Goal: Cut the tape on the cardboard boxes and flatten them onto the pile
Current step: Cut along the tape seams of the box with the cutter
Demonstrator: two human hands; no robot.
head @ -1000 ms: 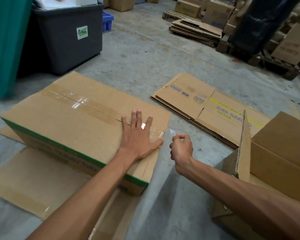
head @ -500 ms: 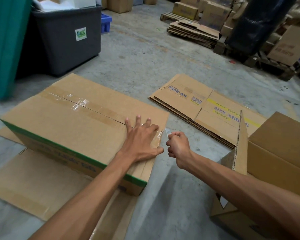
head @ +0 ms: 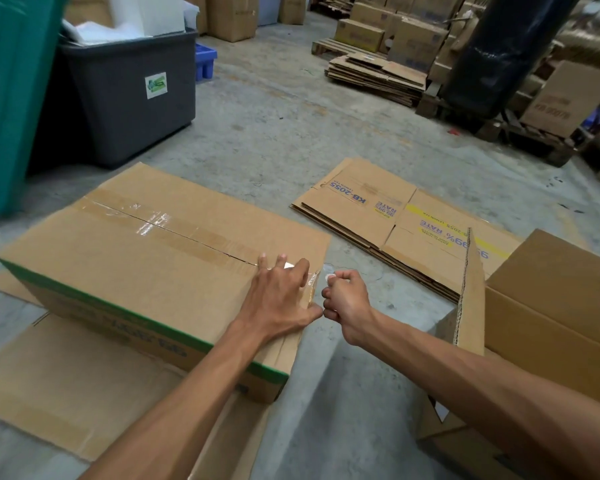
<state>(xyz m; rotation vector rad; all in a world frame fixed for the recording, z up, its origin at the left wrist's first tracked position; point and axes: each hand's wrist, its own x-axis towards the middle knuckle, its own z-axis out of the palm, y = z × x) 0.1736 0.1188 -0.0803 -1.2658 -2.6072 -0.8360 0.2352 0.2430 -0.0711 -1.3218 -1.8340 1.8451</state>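
L hand (head: 278, 292) presses box (head: 146, 258); R hand (head: 343, 299) pinches tape (head: 327, 277) (clear).

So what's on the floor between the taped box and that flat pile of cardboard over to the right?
Only bare concrete floor lies between the taped box and the flattened pile, as the head view shows.

Soft, even indoor light here, moderately bright, nothing blown out. Glare flashes off the clear tape (head: 153, 221) along the box seam, white patches catching light from above. Faint, diffuse shadows spread under the forearms onto the concrete floor (head: 326, 393). Centre is fairly sharp. Wide-angle bending pulls the green bin (head: 11, 98) inward at the left edge, and the far cardboard stacks (head: 374, 76) go soft and smeary.
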